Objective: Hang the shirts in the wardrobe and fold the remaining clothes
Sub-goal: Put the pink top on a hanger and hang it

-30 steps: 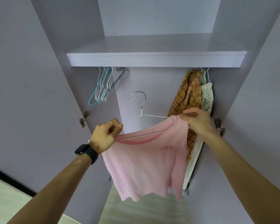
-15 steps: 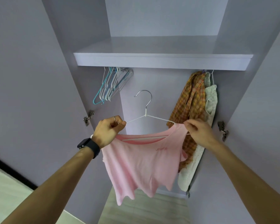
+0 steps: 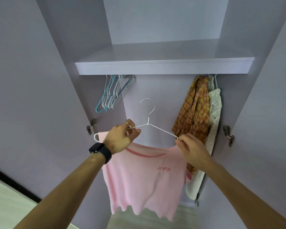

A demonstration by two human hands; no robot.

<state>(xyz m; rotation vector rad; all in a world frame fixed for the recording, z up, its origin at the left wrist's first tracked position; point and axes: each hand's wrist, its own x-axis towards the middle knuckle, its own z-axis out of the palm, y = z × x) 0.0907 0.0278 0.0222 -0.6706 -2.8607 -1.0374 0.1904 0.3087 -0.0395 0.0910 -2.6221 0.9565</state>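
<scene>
Left hand (image 3: pixel 122 139) grips the left arm of the white wire hanger (image 3: pixel 157 129) along with the pink shirt (image 3: pixel 144 179). Right hand (image 3: pixel 191 149) pinches the hanger's right tip and the shirt's shoulder. The hanger's left loop now pokes out past the left hand, where half a second ago it was covered. Below the shelf (image 3: pixel 163 68), the hook stands clear of the front edge, in the open gap between the empty hangers (image 3: pixel 112 93) and the plaid shirt (image 3: pixel 195 113).
</scene>
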